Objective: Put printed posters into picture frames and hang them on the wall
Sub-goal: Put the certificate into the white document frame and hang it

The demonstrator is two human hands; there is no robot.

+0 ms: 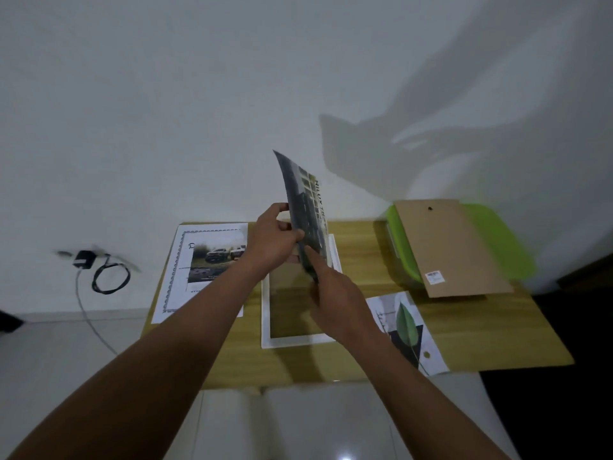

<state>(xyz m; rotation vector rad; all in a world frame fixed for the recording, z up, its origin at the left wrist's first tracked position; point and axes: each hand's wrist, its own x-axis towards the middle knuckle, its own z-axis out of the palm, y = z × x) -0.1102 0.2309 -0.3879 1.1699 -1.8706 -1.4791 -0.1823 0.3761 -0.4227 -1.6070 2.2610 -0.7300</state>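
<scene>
1. A low wooden table (464, 333) stands against a white wall (166, 94); the person looks down on it.
2. A brown backing board (454, 250) leans on a green box (507, 240) at the table's far right corner. It looks stiff and light.
3. A white picture frame (267, 313) lies flat at the table's middle, empty, wood showing through it. It probably needs two hands on opposite rails.
4. A bordered truck print (185, 260) lies along the left edge; a leaf print (408, 323) sits near the front right corner.
5. A dark poster (305, 207) is held upright above the frame, bowing. It seems thin, floppy and easily creased, best held by its margins.
6. The left hand (272, 234) pinches the poster's near side edge, fingers closed on paper.
7. The right hand (331, 293) grips its bottom corner, fingers closed.
</scene>
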